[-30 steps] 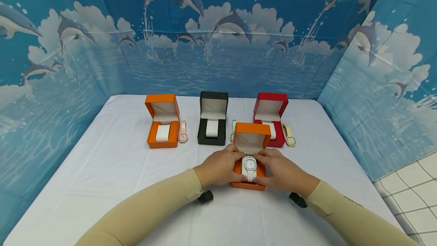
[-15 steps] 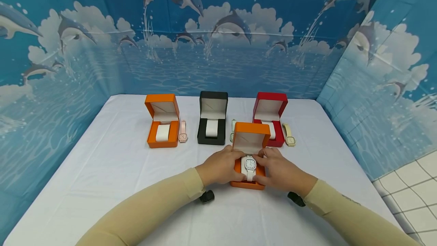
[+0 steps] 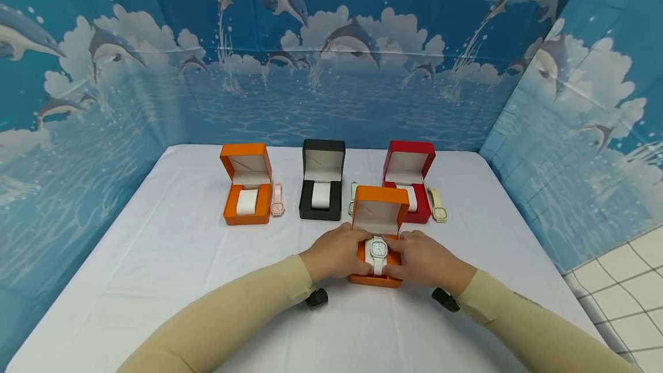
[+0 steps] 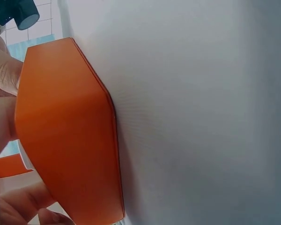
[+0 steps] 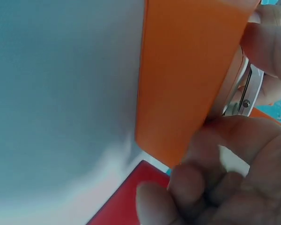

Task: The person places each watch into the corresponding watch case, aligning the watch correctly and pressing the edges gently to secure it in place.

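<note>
White wristwatch [image 3: 378, 248] between my two hands: it sits face up in the near orange watch box [image 3: 375, 282], its strap running over the white cushion [image 3: 369, 251]. My left hand [image 3: 336, 252] grips it from the left and my right hand [image 3: 430, 258] from the right, thumbs at the near end of the strap, forefingers at the far end. My other right fingers curl outside the box wall. How hard I squeeze, I cannot tell.

I judge the step in hand to be pressing the watch and cushion down into the slot. The next move seems to call for even pressure from both sides, so the cushion goes in level, then clearing my fingers from under the raised lid.

Just beyond that lid, a pale green watch [image 3: 354, 190] is partly hidden, between the black watch box [image 3: 320, 213] and the red watch box [image 3: 423, 206]. A yellow watch [image 3: 438, 212] lies right of the red one; far left, a pink watch [image 3: 277, 207] lies beside the far orange watch box [image 3: 246, 220]. These three boxes stand open, cushions bare, on the white tablecloth [image 3: 155, 246].
</note>
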Tool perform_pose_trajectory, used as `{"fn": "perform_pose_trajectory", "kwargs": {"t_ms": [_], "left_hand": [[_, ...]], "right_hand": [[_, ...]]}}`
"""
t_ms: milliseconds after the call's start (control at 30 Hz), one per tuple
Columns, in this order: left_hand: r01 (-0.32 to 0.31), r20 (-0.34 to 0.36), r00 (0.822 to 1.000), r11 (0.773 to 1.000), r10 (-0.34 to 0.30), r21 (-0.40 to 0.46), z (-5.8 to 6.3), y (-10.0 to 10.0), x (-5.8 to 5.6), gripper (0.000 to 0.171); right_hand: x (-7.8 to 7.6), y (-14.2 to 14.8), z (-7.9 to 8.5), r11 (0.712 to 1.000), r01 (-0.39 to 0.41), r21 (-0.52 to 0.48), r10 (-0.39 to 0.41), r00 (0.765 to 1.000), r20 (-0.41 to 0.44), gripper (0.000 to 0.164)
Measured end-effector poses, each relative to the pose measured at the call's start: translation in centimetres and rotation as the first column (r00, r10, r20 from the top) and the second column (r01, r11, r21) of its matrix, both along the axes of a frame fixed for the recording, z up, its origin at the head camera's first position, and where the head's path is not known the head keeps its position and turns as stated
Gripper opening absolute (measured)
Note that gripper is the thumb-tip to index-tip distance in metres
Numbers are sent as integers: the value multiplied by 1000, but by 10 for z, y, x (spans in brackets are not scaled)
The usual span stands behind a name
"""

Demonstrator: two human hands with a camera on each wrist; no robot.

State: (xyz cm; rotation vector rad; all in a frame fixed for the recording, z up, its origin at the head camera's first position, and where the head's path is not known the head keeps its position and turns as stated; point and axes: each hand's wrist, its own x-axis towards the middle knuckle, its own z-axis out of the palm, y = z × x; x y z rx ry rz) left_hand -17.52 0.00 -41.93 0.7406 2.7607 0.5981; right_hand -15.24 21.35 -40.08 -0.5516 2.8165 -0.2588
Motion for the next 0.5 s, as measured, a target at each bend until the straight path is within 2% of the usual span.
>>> {"fn": "perform_pose_trajectory", "kwargs": {"t_ms": [167,500], "left_hand": [[-3,5,1000,1000,3,-7,0,1,0,66],[-5,5,1000,1000,5,6,-1,0,1,66]], "right_hand": [[-2,-1,4,998,46,-30,-43,994,96,78],[-3,-3,5,998,54,-23,-51,992,111,74]]}}
